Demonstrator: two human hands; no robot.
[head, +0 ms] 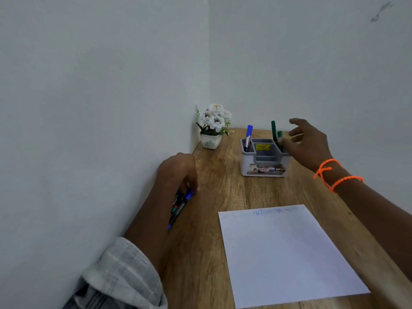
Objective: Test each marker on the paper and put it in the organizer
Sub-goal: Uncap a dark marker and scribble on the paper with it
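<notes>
A grey and white organizer [264,160] stands on the wooden table at the back. A blue marker [248,137] stands upright in its left compartment. Two green markers [276,135] stand in its right compartment. My right hand [308,142] hovers beside the green markers with fingers spread and nothing gripped; its thumb is close to them. My left hand [178,172] rests at the table's left edge by the wall and grips a bundle of markers [179,205], blue and green among them. White paper [287,253] with blue and green scribbles near its top edge lies in front.
A small white pot of white flowers [213,126] sits in the back corner, left of the organizer. Walls close in on the left and behind. The wooden table [223,186] runs narrow between the left wall and its right edge.
</notes>
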